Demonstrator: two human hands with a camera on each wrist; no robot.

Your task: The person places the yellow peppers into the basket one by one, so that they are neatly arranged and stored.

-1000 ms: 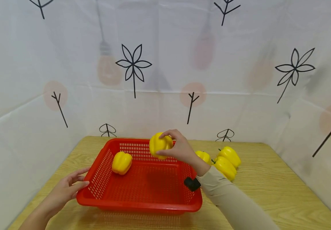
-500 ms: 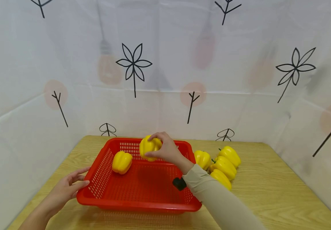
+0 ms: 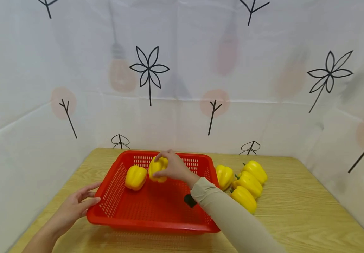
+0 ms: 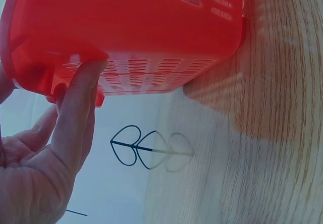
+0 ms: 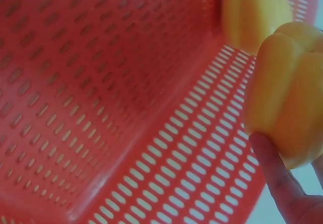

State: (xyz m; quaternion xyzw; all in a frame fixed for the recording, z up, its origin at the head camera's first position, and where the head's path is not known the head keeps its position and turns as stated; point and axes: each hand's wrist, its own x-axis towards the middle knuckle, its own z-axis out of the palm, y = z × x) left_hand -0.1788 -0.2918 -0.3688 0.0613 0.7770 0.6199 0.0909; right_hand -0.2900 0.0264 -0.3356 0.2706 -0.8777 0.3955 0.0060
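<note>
My right hand (image 3: 177, 169) grips a yellow bell pepper (image 3: 156, 172) inside the red plastic basket (image 3: 153, 225), near its back wall. Thumb and fingers hold this pepper from its right side; the right wrist view shows it just over the perforated red surface. Another yellow bell pepper (image 3: 135, 178) lies at the basket's left, close beside the held one. My left hand (image 3: 71, 209) holds the basket's left rim at the front corner. In the left wrist view its fingers (image 4: 75, 110) reach under the rim against the outer wall.
Several yellow bell peppers (image 3: 246, 184) lie grouped on the wooden table (image 3: 299, 211), right of the basket. A white printed cloth (image 3: 182, 116) hangs behind the table and along both sides. A black wrist device (image 3: 189, 200) sits below the right wrist.
My right hand has moved left and down with the bell pepper, from above the basket to inside it, close to the other pepper. The left hand stays on the rim.
</note>
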